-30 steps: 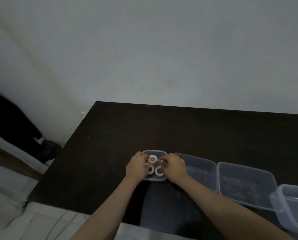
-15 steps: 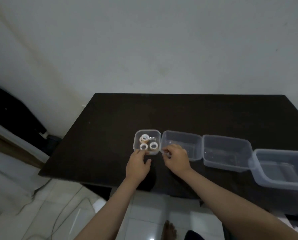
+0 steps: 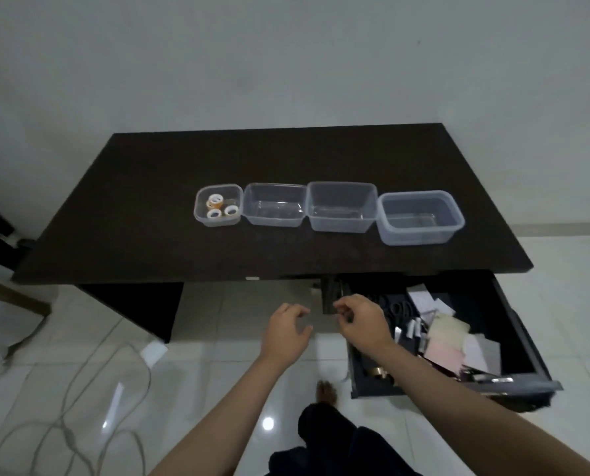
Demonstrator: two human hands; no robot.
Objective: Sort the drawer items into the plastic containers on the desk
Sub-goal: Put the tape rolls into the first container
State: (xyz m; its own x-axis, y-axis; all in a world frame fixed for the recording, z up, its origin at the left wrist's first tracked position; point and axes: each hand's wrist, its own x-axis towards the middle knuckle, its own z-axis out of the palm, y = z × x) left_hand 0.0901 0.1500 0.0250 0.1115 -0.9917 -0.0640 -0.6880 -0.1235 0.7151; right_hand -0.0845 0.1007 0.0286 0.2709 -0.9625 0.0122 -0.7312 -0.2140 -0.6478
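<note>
Looking down from head height, the view shows a dark worktop (image 3: 142, 214) across the middle of the frame, set against a pale wall. Four clear plastic containers stand in a row on it, edge to edge. At the left end of the row is a small square container (image 3: 218, 206) holding three tape rolls (image 3: 214, 202). To its right come a shallow rectangular container (image 3: 274, 204), a deeper rectangular container (image 3: 342, 206) and, at the right end, a rounded rectangular container (image 3: 420, 216); these three look empty.

Below the worktop, at the lower right of the frame, an open drawer (image 3: 513, 321) juts toward the viewer. Inside lie scissors (image 3: 399, 308), loose paper notes (image 3: 448, 341) in cream, pink and grey (overlapping in a heap) and some small items too dim to name.

Two bare forearms reach up from the bottom edge. Over the white tiled floor (image 3: 218, 338), just left of the drawer, is the left hand (image 3: 285, 333), its fingers loosely curved and spread, holding nothing. Above the drawer's left end is the right hand (image 3: 364, 321), fingers curled inward toward the thumb; whether it pinches anything cannot be told. A grey cable (image 3: 80, 389) loops on the floor at lower left, and a bare foot (image 3: 326, 391) shows at the bottom centre.
</note>
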